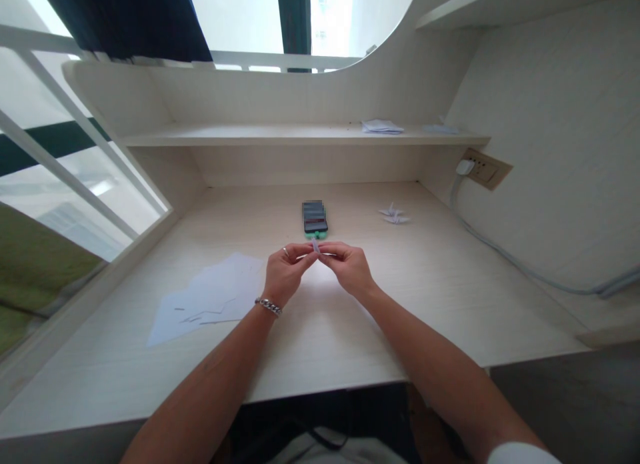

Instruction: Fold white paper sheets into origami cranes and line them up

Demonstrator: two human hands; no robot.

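1. White, narrow, paper-like piece [316, 246]: pinched between the fingertips of the left hand [286, 273] at its nine o'clock and the right hand [349, 268] at three, above the pale wood-look worktop [450, 297].
2. Light, even pressure from both sides should avoid crumpling it.
3. Leave clearance from the dark, green-edged phone [315, 217] at twelve o'clock.

Item held: one slip of white paper [315, 245], small and narrow, apparently folded; individual creases too small to verify. Pose: long axis pointing away from the person, far end slanted slightly to the left. Location: pinched at its two sides between the fingertips of the left grip [285, 272] and the right grip [350, 269], over the middle of the surface [320, 337]. Contact with the surface cannot be determined.
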